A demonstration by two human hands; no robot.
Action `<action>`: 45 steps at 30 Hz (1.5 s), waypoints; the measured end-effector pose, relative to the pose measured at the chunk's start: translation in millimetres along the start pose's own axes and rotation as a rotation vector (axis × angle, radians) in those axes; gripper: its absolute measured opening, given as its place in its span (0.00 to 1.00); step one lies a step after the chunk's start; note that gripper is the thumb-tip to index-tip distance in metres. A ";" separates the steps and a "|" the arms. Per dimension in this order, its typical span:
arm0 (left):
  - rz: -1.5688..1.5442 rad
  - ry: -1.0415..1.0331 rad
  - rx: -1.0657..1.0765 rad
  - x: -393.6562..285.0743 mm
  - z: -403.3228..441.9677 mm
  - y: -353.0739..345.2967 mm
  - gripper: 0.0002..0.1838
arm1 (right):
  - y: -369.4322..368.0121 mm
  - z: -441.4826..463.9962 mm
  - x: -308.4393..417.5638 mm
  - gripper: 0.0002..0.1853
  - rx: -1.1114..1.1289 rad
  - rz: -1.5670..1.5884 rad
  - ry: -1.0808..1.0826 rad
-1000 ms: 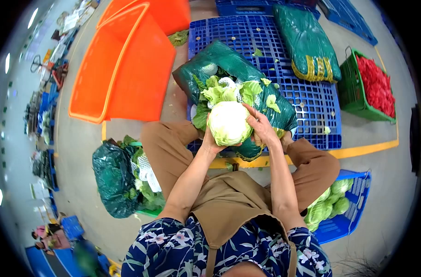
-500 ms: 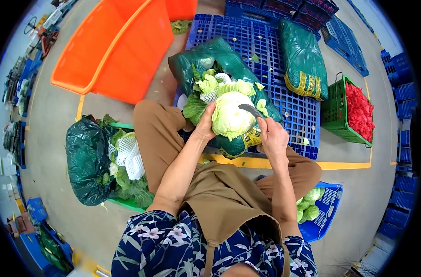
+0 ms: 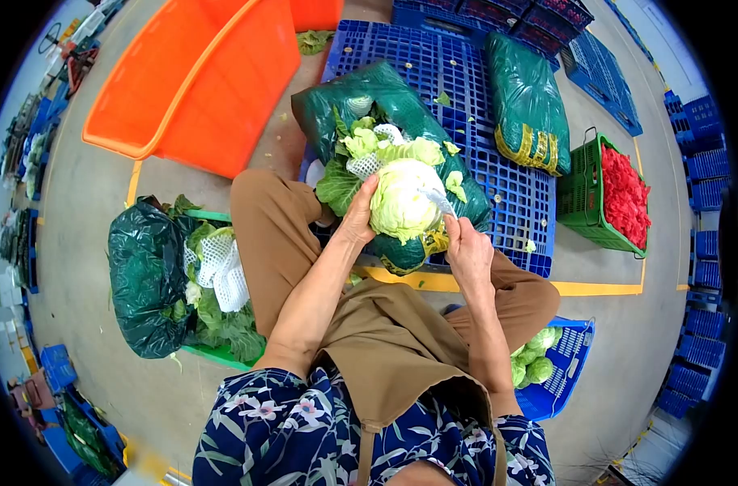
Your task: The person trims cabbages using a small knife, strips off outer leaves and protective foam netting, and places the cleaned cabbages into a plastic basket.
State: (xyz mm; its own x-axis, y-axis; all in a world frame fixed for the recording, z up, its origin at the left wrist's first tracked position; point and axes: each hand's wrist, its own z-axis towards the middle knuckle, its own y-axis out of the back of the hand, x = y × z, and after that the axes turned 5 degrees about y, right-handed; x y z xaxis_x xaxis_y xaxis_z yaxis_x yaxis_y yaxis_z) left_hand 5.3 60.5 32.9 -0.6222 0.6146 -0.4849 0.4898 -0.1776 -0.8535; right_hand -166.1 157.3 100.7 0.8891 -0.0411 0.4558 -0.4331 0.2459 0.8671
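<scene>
A pale green cabbage (image 3: 401, 202) is held up over my lap. My left hand (image 3: 361, 212) grips its left side, fingers partly hidden behind it. In my right hand (image 3: 468, 249) is a knife (image 3: 438, 199) with a curved blade, which lies against the right face of the cabbage. Just beyond, an opened dark green plastic bag (image 3: 377, 87) holds loose leaves (image 3: 339, 185), white foam netting (image 3: 364, 166) and another cabbage (image 3: 359, 105). Loose leaf pieces lie on the bag.
A blue plastic pallet (image 3: 510, 219) is under the bag, with a full green bag (image 3: 527, 97) on it. Around me stand an orange bin (image 3: 223, 89), a green crate (image 3: 581, 190) of red material, a blue crate (image 3: 575, 356) of cabbages, and a green container (image 3: 219, 357) of leaves and netting.
My right hand has shifted slightly left and down, and the knife blade has turned, now catching the light. My left hand keeps hold of the cabbage. The whole view has shifted a little.
</scene>
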 end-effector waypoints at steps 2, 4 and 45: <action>0.004 0.005 -0.026 1.1 0.9 0.1 0.39 | -0.5 0.6 -2.4 0.21 0.019 0.043 -0.018; -0.006 0.018 -0.051 4.5 0.9 1.5 0.38 | -0.2 0.2 -4.6 0.22 0.037 0.047 -0.028; 0.105 -0.094 -0.241 12.6 13.6 27.6 0.35 | -12.8 46.7 18.8 0.34 0.179 -0.037 -0.031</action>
State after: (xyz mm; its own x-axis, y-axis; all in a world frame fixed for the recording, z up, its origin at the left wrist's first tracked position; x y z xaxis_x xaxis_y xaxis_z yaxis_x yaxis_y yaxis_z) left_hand 2.7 52.9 0.6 -0.6087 0.5263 -0.5938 0.6788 -0.0420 -0.7331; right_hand -150.7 108.2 107.5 0.9014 -0.0770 0.4261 -0.4217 0.0674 0.9042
